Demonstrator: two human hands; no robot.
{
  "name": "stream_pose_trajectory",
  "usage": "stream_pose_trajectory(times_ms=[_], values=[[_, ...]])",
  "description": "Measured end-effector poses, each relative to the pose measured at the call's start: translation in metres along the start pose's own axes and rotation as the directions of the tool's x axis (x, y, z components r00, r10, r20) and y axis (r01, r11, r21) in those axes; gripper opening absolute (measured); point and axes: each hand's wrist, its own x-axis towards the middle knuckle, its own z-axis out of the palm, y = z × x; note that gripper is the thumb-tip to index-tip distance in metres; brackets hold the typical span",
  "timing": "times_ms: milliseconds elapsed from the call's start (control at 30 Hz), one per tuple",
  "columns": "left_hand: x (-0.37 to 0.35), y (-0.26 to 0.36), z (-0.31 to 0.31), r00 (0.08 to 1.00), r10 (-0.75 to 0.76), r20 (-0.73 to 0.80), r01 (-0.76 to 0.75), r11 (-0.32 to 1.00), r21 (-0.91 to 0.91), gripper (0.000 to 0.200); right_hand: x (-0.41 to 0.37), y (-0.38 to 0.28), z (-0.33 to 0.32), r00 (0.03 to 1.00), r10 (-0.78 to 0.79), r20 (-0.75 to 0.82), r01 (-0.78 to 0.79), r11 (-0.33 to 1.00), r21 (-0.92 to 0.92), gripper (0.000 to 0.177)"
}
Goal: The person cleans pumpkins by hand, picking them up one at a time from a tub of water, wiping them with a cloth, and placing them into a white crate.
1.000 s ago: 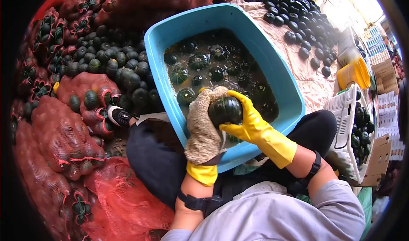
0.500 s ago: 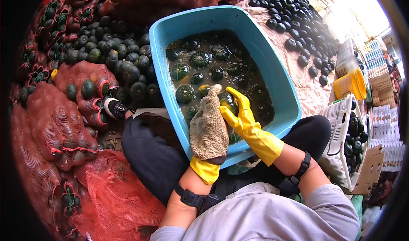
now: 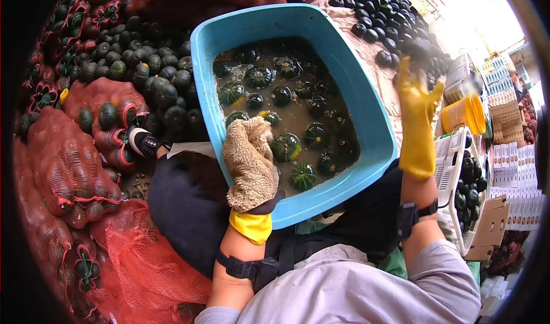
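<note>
My left hand [image 3: 249, 163] wears a shaggy tan washing mitt over a yellow rubber glove, and the mitt hides its fingers. It is over the near left part of a blue plastic tub [image 3: 375, 118], right by a half-submerged green pumpkin [image 3: 236, 116]. Several more small striped pumpkins float in the tub's murky brown water [image 3: 263, 109]. My right hand [image 3: 417, 115], in a yellow rubber glove, is raised beyond the tub's right side with fingers spread. A motion-blurred dark pumpkin [image 3: 420, 48] shows just past its fingertips, apart from the palm.
Dark pumpkins [image 3: 166, 89] are heaped left of the tub, beside full red mesh sacks [image 3: 69, 158]. On a pinkish sheet [image 3: 366, 55] at the upper right lie many more pumpkins. A white crate [image 3: 450, 158] of pumpkins, a yellow bucket [image 3: 461, 115] and stacked cartons [image 3: 518, 169] stand at right.
My right hand has left the tub, swung up and right, and let go of a pumpkin toward the pile. My left mitted hand has shifted left and curled over the water.
</note>
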Motion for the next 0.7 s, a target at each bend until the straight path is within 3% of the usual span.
stream_pose_trajectory(times_ms=[33,67,100,133,167,200,233,267,300,367,433,500,533,567,600,633,667,700], values=[[-0.005,-0.006,0.002,0.982,0.185,-0.043,-0.174,0.966,0.191,0.027,0.029,-0.007,-0.012,0.974,-0.137,0.182,0.206,0.869,-0.45,0.052],[-0.004,-0.008,0.007,0.991,0.069,-0.117,-0.07,0.998,-0.007,0.032,0.057,-0.015,-0.023,0.897,-0.266,0.354,0.442,0.516,-0.734,0.047],[-0.002,-0.01,0.009,0.985,-0.062,-0.163,0.027,0.977,-0.209,0.039,0.037,0.007,-0.029,0.935,-0.013,0.354,0.302,0.552,-0.777,0.048],[0.001,-0.015,0.006,0.982,-0.083,-0.169,0.045,0.975,-0.217,0.039,0.016,0.029,-0.034,0.908,0.259,0.328,0.156,0.519,-0.84,0.049],[0.004,-0.019,0.002,0.979,-0.104,-0.176,0.063,0.972,-0.225,0.039,-0.005,0.052,-0.038,0.822,0.495,0.282,0.053,0.427,-0.903,0.05],[0.008,-0.017,0.002,0.974,-0.158,-0.163,0.111,0.959,-0.262,0.039,-0.044,0.071,-0.008,0.787,0.613,0.066,0.339,-0.34,-0.877,0.069],[0.011,-0.016,0.001,0.966,-0.21,-0.15,0.159,0.942,-0.296,0.039,-0.045,0.097,-0.055,0.726,0.684,0.07,0.517,-0.475,-0.713,0.078],[0.008,-0.028,0.0,0.988,-0.064,-0.142,0.042,0.987,-0.158,0.042,-0.048,0.122,-0.101,0.658,0.75,0.073,0.676,-0.544,-0.497,0.088],[0.011,-0.026,0.0,0.984,-0.117,-0.134,0.084,0.969,-0.232,0.039,-0.06,0.147,-0.113,0.653,0.754,0.07,0.748,-0.628,-0.215,0.092],[0.012,-0.021,-0.003,0.967,-0.228,-0.113,0.171,0.913,-0.371,0.036,-0.045,0.166,-0.12,0.688,0.721,-0.087,0.61,-0.638,-0.47,0.096],[0.009,-0.028,-0.005,0.981,-0.161,-0.111,0.129,0.959,-0.25,0.035,-0.028,0.182,-0.129,0.667,0.698,-0.262,0.374,-0.618,-0.692,0.094],[0.012,-0.033,-0.009,0.992,-0.076,-0.099,0.063,0.99,-0.129,0.035,-0.035,0.158,-0.11,0.564,0.793,-0.231,-0.093,-0.216,-0.972,0.081],[0.008,-0.032,-0.014,0.984,0.177,0.023,-0.174,0.92,0.351,0.035,-0.028,0.156,-0.129,0.441,0.881,-0.175,-0.267,-0.058,-0.962,0.077],[0.011,-0.032,-0.015,0.997,0.073,-0.006,-0.07,0.977,0.2,0.037,-0.016,0.155,-0.159,0.323,0.943,-0.087,-0.446,0.07,-0.892,0.073],[0.014,-0.032,-0.014,0.999,-0.038,-0.019,0.039,0.998,0.04,0.041,-0.019,0.15,-0.159,0.275,0.961,-0.024,-0.597,0.152,-0.788,0.069],[0.018,-0.03,-0.011,0.989,-0.149,-0.011,0.147,0.982,-0.119,0.047,-0.021,0.144,-0.159,0.226,0.973,0.04,-0.735,0.197,-0.649,0.065],[0.025,-0.013,0.0,0.93,-0.362,-0.068,0.306,0.861,-0.407,0.036,-0.041,0.129,-0.116,0.239,0.969,0.058,-0.827,0.234,-0.512,0.061],[0.034,-0.024,0.001,0.968,-0.251,-0.018,0.24,0.945,-0.222,0.038,-0.059,0.121,-0.081,0.254,0.964,0.078,-0.894,0.265,-0.361,0.056]])
